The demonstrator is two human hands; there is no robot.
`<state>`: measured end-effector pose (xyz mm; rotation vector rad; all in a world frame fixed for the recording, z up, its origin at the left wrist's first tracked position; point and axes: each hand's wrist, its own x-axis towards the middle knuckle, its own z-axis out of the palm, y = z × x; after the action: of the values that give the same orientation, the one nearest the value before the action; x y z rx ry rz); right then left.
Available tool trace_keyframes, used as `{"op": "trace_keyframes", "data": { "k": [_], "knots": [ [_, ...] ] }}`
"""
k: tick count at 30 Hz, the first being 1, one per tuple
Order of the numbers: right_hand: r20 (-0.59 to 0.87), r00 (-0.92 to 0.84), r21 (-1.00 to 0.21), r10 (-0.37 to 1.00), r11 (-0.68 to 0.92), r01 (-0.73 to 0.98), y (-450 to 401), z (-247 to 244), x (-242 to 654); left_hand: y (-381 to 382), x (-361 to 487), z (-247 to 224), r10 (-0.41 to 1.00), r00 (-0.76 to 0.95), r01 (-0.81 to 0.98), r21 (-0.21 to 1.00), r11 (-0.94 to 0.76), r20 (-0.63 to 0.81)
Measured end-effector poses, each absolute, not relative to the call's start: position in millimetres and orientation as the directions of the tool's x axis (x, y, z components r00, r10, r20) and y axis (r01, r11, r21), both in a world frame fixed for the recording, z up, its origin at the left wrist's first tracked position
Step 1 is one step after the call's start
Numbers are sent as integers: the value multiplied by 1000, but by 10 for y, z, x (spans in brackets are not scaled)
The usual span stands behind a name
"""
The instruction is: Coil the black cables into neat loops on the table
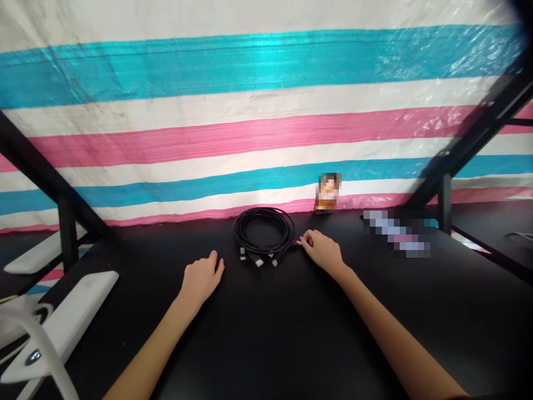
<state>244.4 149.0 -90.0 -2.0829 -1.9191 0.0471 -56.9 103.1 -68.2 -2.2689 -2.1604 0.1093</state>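
Observation:
A coil of black cable [239,236] lies on the black table [266,339], in front of the striped sheet. Several connectors with pale tips [259,262] stick out at its near edge. My right hand [320,248] is at the right of the coil, its thumb and forefinger pinched on a small connector end with a pinkish-white tip [298,243]. To the left of the coil and nearer to me, my left hand [202,276] rests on the table, fingers loosely bent and slightly apart, holding nothing and not touching the cable.
A small blurred upright picture [327,194] stands at the back. A blurred pale strip-like item [393,233] lies at the right. White flat bar [83,311] and white lamp-like tube [45,347] are at the left. Black slanted frame bars [470,139] rise on both sides.

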Motion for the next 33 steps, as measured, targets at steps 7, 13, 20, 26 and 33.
{"op": "trace_keyframes", "data": {
  "k": [7, 13, 20, 26, 33],
  "knots": [
    [168, 99, -249, 981, -55, 967, 1487, -893, 2450, 1024, -578, -678, 998, 53, 998, -37, -55, -39],
    [159, 89, -239, 983, -49, 970, 1489, -899, 2469, 1019, -584, -683, 998, 52, 998, -26, -53, -31],
    [151, 85, -248, 985, -45, 968, 1475, -887, 2474, 1015, -581, -668, 999, 41, 999, -16, -41, -34],
    [148, 77, -244, 986, -39, 969, 1466, -873, 2471, 1022, -583, -663, 999, 26, 1000, -7, -27, -44],
    [130, 84, -241, 988, -51, 969, 1450, -846, 2459, 1021, -584, -669, 999, 33, 999, 8, -33, -37]
  ]
}}
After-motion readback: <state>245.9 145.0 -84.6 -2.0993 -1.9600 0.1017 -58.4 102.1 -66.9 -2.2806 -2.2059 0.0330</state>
